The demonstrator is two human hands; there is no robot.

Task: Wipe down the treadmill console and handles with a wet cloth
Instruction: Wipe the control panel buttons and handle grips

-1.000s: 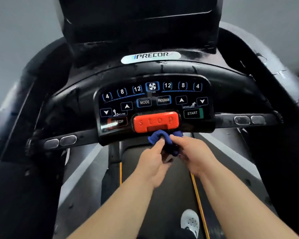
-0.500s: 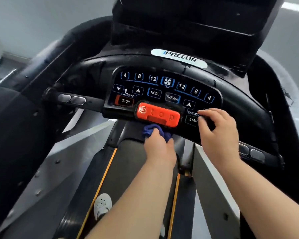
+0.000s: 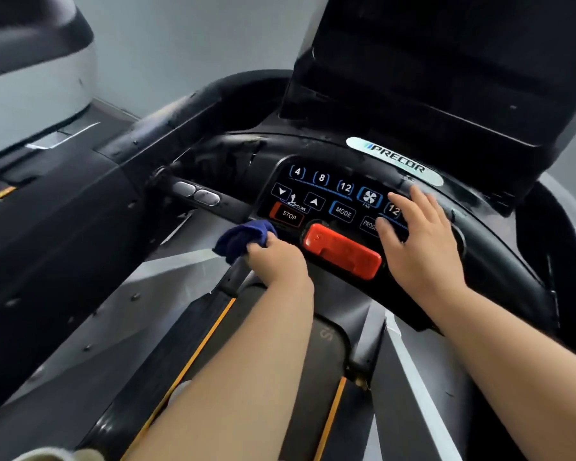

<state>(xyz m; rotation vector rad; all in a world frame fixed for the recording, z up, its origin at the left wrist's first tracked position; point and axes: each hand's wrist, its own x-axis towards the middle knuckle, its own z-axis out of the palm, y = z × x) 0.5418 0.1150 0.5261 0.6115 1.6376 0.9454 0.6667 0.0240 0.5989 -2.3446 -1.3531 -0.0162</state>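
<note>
Left hand (image 3: pixel 276 261), clutching the bunched blue cloth (image 3: pixel 243 239), slides from beneath the red stop bar (image 3: pixel 341 252) to just left of it, right hand (image 3: pixel 419 247) now spread flat on the console keypad (image 3: pixel 320 196) right of the bar (bracing, probably), so it's the left side's turn.

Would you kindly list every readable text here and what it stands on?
"PRECOR": silver badge
"4", "8", "12": number keys
"INCLINE": between arrow keys
"FAN": under fan key
"STOP": red-edged key
"MODE": blue-edged key
"12" again: right-side key beside right hand
"PROG": program key, half under it
Red stop bar: lettering blurred
</note>
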